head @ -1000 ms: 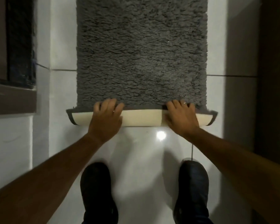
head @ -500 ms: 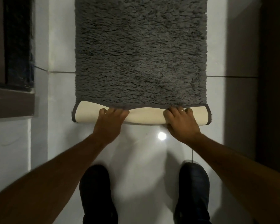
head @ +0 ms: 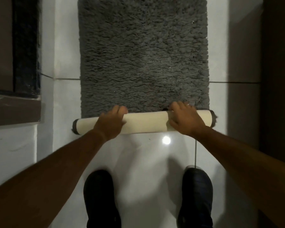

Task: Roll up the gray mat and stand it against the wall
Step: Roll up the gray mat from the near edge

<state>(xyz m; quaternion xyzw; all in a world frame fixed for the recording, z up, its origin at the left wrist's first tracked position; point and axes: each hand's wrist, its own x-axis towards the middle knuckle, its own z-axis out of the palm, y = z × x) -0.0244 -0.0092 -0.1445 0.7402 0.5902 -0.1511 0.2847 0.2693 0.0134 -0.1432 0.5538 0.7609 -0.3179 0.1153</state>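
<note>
Gray mat (head: 143, 55): lies flat on the white tiled floor (head: 143, 162), shaggy pile up, running from the far edge of the floor in view toward the person. Its near end is turned over into a short roll (head: 146, 122) lying crosswise, cream backing outward, with a dark gray hem showing at both ends. The roll sits on the mat's near edge, touching the flat pile behind it; its left end juts slightly past the mat's left side.

Floor: glossy, with a dark grout line crossing under the mat and another running toward the person beside the right shoe. A bright lamp reflection (head: 166, 140) lies just in front of the roll.

Wall (head: 10, 153): white, along the left edge of the floor, with a dark framed opening above it. A dark panel (head: 278, 79) stands along the right edge.

Shoes: left shoe (head: 100, 198) and right shoe (head: 196, 196), both dark, planted on the floor near the person, well apart from the roll.

Left hand (head: 110, 123): rests palm down on top of the roll, left of centre; fingers together, curved over its far side, not closed around it.

Right hand (head: 184, 118): palm down on the roll, right of centre; fingers spread slightly and hooked over the far side onto the pile, thumb on the near side. A ring (head: 188, 104) shows on one finger.
</note>
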